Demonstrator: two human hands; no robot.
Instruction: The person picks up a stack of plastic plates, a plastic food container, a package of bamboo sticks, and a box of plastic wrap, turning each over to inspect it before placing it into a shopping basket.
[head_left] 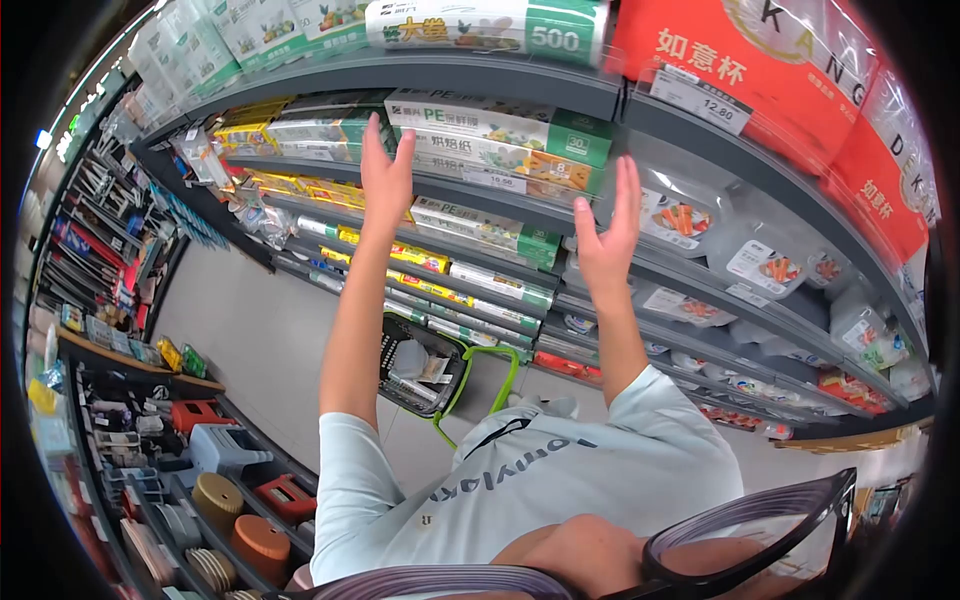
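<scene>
Head view shows both arms raised toward the shelves, fingers spread wide and holding nothing. The left hand (386, 175) is nearest the green-and-white PE wrap boxes (500, 135) stacked on the upper shelf (560, 215); the right hand (608, 240) hovers just beside the clear pouches (680, 215). Taking a box cleanly would likely call for gripping it at both ends and drawing it straight out, so the stack above stays put. The shopping basket (425, 365) sits on the floor below. Price tags are too small to read; the lens edge cuts off the shelf ends.
</scene>
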